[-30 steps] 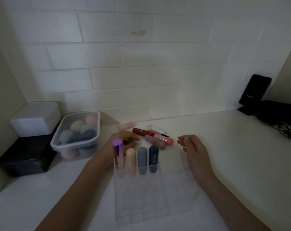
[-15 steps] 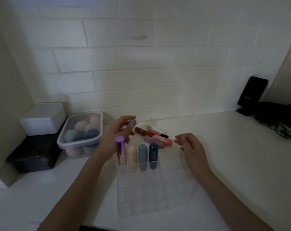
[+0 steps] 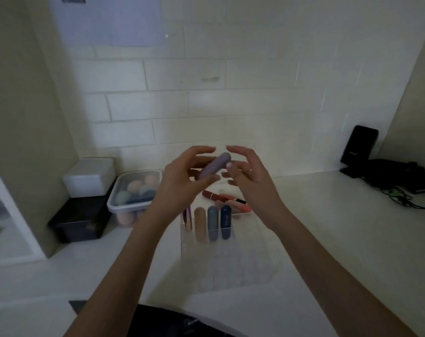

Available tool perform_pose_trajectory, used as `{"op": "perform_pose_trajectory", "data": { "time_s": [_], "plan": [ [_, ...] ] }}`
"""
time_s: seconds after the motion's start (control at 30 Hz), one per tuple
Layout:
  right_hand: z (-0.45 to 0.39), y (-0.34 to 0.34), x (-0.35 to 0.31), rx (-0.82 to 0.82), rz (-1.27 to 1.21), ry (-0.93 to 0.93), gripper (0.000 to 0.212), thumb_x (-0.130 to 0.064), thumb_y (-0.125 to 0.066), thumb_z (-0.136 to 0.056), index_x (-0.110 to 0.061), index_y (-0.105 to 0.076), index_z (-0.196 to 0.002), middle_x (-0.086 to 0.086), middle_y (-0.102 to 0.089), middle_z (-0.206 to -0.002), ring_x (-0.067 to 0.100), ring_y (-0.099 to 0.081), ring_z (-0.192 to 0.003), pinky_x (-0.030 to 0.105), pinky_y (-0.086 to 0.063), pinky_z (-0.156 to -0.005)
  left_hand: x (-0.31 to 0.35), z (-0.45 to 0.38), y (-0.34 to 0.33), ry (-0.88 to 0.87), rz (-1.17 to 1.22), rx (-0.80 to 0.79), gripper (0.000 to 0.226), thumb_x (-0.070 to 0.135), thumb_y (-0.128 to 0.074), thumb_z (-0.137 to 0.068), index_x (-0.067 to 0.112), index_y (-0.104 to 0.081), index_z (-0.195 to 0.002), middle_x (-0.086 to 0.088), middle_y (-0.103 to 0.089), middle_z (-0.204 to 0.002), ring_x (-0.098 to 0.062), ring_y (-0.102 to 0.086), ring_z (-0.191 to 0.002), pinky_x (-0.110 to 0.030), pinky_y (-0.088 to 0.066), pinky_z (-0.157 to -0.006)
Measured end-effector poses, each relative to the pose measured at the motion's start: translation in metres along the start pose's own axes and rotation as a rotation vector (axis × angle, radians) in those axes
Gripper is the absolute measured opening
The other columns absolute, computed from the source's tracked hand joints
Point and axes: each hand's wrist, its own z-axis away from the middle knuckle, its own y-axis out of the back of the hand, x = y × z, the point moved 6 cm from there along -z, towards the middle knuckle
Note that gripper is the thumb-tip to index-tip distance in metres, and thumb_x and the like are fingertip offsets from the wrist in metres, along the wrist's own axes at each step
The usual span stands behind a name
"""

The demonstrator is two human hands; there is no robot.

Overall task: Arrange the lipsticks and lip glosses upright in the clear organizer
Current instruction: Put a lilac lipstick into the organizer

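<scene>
So, sponge tub (image 3: 133, 190) far left on the worktop (image 3: 328, 239), then left hand (image 3: 179, 183), fingers pinching a lilac lipstick (image 3: 213, 165) mid-air above the clear organizer (image 3: 230, 259); right hand (image 3: 250, 176) just beside, fingers loose, touching its tip.

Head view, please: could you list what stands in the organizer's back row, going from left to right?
Metallic purple tube, largely behind the left forearm → peach capsule lipstick → grey-blue capsule lipstick → navy capsule lipstick. All stand upright in the clear organizer.
</scene>
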Motion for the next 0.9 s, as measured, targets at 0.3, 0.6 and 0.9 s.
{"op": "perform_pose_trajectory", "data": {
  "time_s": [0.3,0.6,0.9],
  "plan": [
    [0.015,0.019,0.013,0.156,-0.24,-0.169,0.024,-0.02,-0.064,-0.088,-0.013,-0.057,-0.11,0.013,-0.071,-0.094,0.013,-0.071,-0.08,0.02,-0.055,-0.06,0.019,0.022,-0.023,-0.077,-0.131,-0.209,0.058,0.006,-0.072,-0.079,0.028,-0.051,-0.128,0.007,-0.064,-0.117,-0.002,-0.063,-0.101,-0.014,-0.051,-0.087],
    [0.022,0.022,0.008,0.09,-0.141,-0.058,0.016,-0.008,-0.065,-0.085,-0.003,-0.054,-0.096,-0.001,-0.069,-0.056,0.009,-0.068,-0.058,0.016,-0.052,-0.054,0.023,0.023,-0.04,-0.127,-0.557,-0.34,0.081,0.029,-0.075,-0.076,0.033,-0.028,-0.143,0.003,-0.056,-0.131,-0.01,-0.052,-0.108,-0.01,-0.037,-0.084],
    [0.013,0.024,0.021,0.106,0.071,-0.062,0.021,-0.017,-0.07,-0.082,-0.009,-0.05,-0.08,0.005,-0.06,-0.063,0.014,-0.059,-0.059,0.027,-0.055,-0.057,0.005,0.024,-0.043,-0.193,-0.853,-0.362,0.093,0.052,-0.069,-0.073,0.037,-0.014,-0.146,0.009,-0.053,-0.134,-0.014,-0.042,-0.124,-0.034,-0.019,-0.108]
  ]
}}
